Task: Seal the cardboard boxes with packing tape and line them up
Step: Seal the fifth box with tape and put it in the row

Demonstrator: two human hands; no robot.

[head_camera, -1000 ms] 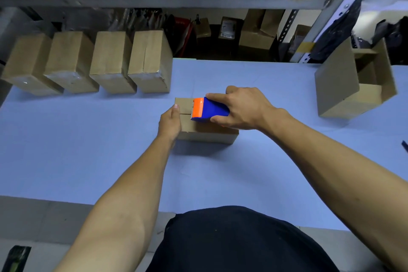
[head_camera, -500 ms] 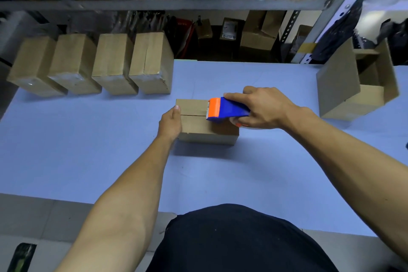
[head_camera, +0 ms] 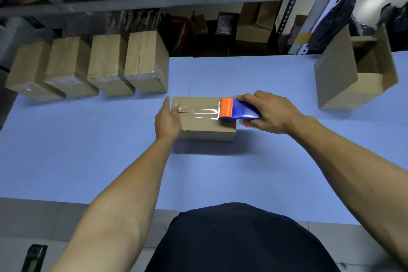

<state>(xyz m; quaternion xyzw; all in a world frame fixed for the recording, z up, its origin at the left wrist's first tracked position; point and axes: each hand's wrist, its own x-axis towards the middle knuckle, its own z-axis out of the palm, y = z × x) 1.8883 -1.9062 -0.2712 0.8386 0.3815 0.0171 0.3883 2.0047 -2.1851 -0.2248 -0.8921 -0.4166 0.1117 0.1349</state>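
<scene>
A small closed cardboard box point(head_camera: 205, 126) lies in the middle of the blue table point(head_camera: 88, 139). A strip of clear tape point(head_camera: 198, 111) runs along its top seam. My right hand point(head_camera: 268, 113) grips a blue and orange tape dispenser point(head_camera: 237, 110) at the box's right end. My left hand point(head_camera: 167, 118) presses on the box's left end, thumb on the top over the tape's start. Several sealed boxes point(head_camera: 88, 66) stand in a row at the back left.
An open, unsealed cardboard box point(head_camera: 355, 73) stands at the back right. A metal shelf rack point(head_camera: 176, 0) full of goods runs behind the table, with an upright post point(head_camera: 320, 17) at the right. The table's near edge is by my body.
My right hand has drawn the dispenser from the box's left part to its right end, laying tape along the seam. My left hand stayed on the left end.
</scene>
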